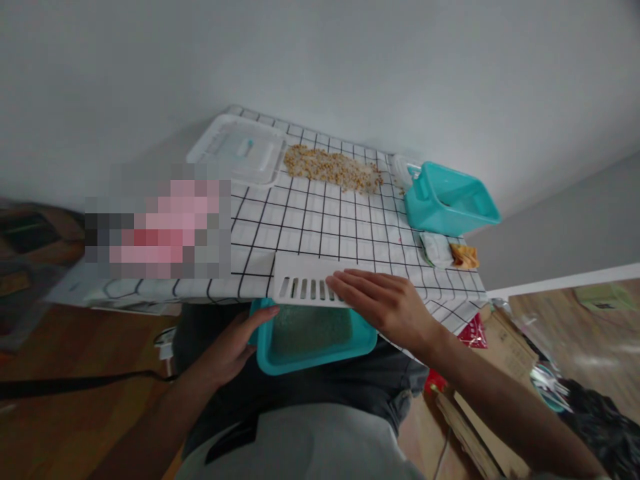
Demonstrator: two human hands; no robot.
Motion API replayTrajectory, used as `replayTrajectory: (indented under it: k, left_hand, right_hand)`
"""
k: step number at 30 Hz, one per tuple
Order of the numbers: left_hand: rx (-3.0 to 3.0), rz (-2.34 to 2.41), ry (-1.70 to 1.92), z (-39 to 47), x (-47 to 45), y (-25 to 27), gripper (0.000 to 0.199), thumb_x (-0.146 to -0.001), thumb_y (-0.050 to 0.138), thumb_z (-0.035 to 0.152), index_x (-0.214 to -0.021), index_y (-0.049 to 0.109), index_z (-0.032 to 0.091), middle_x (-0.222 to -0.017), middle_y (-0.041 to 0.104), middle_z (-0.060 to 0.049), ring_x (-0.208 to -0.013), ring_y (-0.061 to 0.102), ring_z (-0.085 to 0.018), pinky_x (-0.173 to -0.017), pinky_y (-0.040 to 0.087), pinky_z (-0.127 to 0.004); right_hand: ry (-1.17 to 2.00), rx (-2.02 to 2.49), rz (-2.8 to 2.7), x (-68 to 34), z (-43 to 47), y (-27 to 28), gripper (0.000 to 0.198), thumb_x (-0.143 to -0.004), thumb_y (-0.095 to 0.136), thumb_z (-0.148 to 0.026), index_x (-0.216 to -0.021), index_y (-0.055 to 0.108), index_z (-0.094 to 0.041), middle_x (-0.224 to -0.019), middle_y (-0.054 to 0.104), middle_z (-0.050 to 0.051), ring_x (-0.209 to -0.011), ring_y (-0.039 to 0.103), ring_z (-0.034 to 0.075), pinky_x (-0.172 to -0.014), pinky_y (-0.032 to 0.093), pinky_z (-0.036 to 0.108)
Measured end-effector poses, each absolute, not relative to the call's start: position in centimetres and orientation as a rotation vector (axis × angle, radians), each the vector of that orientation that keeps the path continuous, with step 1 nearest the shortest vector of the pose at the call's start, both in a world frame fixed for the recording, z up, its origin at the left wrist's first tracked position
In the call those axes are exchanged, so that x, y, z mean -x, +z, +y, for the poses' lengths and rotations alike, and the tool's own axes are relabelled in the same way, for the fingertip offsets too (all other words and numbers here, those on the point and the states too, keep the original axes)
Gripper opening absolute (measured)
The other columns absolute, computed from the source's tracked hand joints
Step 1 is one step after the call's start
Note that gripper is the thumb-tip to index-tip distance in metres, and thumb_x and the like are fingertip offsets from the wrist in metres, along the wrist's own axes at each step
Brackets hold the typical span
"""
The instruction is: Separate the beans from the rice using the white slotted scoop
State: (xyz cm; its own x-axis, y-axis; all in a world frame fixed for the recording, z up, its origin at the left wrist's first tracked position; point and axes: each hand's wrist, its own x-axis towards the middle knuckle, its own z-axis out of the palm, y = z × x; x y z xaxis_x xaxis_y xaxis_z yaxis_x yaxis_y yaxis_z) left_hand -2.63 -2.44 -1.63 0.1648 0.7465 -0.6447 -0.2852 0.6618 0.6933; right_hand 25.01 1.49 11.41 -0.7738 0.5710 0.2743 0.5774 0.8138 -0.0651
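Note:
At the table's near edge, my left hand (243, 343) grips the left side of a teal plastic tub (310, 365), its thumb over the rim. The tub is tilted against my lap, with a greyish, cloudy layer inside. My right hand (383, 303) is at the right end of a flat white slotted plate (303, 270), fingers together on its top face and thumb hidden. The plate lies along the table edge, just above the tub's far rim.
Yellowish grains (333, 168) lie spread on the checked tablecloth (320, 220). A clear lid (240, 150) rests at the back left, and another teal tub (453, 200) stands at the right beside small packets (450, 252). A pinkish blurred patch (167, 227) covers the left end.

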Motion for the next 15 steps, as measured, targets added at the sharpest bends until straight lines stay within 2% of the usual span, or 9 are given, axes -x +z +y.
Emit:
replayTrajectory:
  k: [5,10,15]
  left_hand:
    - [-0.386,1.160,0.729,-2.4,2.1,-0.9,0.047,-0.074,0.078,0.044,-0.116,0.072,0.023,-0.114,0.078,-0.007,-0.111,0.070,-0.032,-0.089,0.056,-0.039]
    - [-0.358,1.123,0.744,-2.5,1.9,0.0,0.042,-0.076,0.078,0.042,-0.112,0.073,0.020,-0.109,0.080,-0.009,-0.106,0.072,-0.034,-0.085,0.059,-0.043]
    - [-0.347,1.105,0.742,-2.5,2.0,-0.4,0.043,-0.078,0.076,0.040,-0.116,0.072,0.021,-0.116,0.077,-0.010,-0.111,0.070,-0.035,-0.088,0.059,-0.044]
  right_hand:
    - [0.087,0.892,-2.620,-26.7,1.3,12.4,0.040,-0.097,0.056,-0.015,-0.137,0.054,-0.013,-0.132,0.066,0.008,-0.124,0.061,0.017,-0.102,0.055,0.033]
    - [0.073,0.804,-2.735,-29.7,-1.0,14.5,0.041,-0.095,0.057,-0.013,-0.136,0.055,-0.013,-0.133,0.065,0.009,-0.129,0.057,0.021,-0.100,0.055,0.039]
    - [0.055,0.835,-2.813,-31.7,-3.1,14.8,0.044,-0.093,0.058,-0.009,-0.137,0.054,-0.010,-0.135,0.064,0.012,-0.132,0.054,0.023,-0.100,0.055,0.040]
